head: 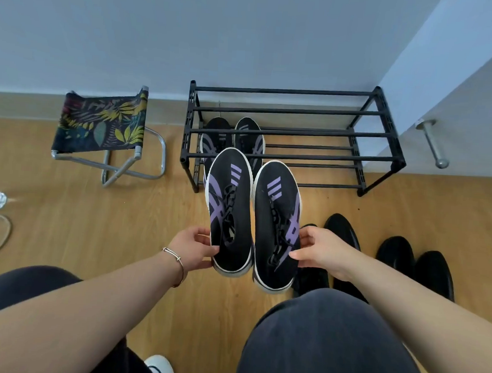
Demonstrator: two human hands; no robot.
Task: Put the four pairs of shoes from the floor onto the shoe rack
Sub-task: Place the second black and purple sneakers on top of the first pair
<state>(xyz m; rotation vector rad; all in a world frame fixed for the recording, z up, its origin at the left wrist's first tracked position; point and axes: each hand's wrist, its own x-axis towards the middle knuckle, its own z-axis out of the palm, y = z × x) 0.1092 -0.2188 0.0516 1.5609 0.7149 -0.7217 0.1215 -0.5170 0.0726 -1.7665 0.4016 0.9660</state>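
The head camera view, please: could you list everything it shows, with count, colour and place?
Shoe rack: one, black, against the wall.
Sneakers on the rack: one pair, black and purple, lower shelf, left end.
Held sneakers: one pair, black and purple with white soles, in the air in front of the rack.
Black shoes: four visible, on the floor at right, partly hidden.
White shoe: one, bottom edge, only partly visible.
Folding stool: one, leaf-print seat, grey frame, left of the rack.
Door handle: one, silver, at right.
Bracelet: one, gold, left wrist.
Left hand: holds the left sneaker.
Right hand: holds the right sneaker.
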